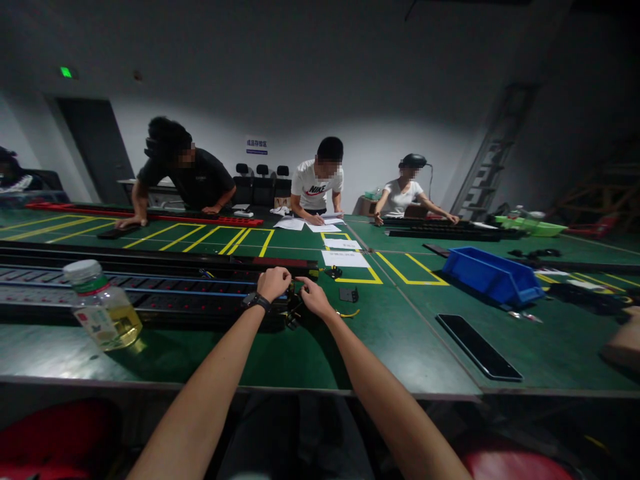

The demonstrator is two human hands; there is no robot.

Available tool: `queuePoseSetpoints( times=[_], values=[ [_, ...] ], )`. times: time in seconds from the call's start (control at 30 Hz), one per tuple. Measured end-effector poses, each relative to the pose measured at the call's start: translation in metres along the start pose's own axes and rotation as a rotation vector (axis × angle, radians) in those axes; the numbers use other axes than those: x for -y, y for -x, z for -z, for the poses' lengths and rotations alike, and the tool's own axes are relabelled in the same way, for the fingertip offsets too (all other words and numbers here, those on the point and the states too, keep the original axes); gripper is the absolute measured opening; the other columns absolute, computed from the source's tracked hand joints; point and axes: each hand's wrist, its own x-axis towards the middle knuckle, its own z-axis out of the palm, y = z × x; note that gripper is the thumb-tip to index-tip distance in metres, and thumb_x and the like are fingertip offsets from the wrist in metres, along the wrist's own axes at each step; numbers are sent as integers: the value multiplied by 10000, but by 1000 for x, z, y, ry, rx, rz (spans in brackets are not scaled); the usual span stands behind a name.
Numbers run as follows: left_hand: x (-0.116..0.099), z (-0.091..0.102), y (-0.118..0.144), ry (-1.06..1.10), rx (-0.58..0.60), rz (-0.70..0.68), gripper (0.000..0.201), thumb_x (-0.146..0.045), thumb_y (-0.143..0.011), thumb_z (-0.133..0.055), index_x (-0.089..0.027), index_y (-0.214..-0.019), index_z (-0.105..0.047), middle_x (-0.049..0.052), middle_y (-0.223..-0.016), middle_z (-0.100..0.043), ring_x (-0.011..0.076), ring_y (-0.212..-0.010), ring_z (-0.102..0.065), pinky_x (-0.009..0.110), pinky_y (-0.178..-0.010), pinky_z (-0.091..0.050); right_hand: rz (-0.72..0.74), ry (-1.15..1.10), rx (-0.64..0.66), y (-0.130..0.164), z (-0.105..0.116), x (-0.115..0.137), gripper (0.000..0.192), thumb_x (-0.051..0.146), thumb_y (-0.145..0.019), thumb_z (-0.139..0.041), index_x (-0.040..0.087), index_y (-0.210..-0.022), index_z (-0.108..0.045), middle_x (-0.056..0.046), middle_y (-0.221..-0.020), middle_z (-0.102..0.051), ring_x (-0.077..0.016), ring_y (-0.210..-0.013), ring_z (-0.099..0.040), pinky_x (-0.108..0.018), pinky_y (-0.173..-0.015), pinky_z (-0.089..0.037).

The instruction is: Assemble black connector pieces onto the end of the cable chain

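A long black rail assembly (185,305) with blue strips and rows of red dots lies across the green table, and both hands meet at its right end. My left hand (273,283), a dark watch on its wrist, rests over that end with its fingers curled closed. Just to the right, my right hand (314,295) has its fingers bent together, pointing at the small dark parts (294,307) at the rail's end. Whatever sits between the fingertips is too small and dark to make out. A small black plate (349,294) and a yellow wire (349,314) lie right of my hands.
A bottle of yellow liquid (107,317) stands at the rail's near left side. To the right are a phone (479,347) and a blue bin (493,277). Paper sheets (345,258) lie beyond my hands. Several people work across the table; an arm shows at the right edge.
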Motion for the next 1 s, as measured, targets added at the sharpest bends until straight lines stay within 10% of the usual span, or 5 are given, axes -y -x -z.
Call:
queuePoseSetpoints(
  times=[1.0],
  values=[
    [4,-6,-3,18,2,-121,298,-288,-945,-524,-308,-1053,-801,29,-1071,-809,230,-1035,-738,303,-926,-535,16,67,105,3,6,7,644,109,-850,-458,277,-1455,-597,-37,-1040,-721,-201,-924,-643,-285,-861,-496]
  ],
)
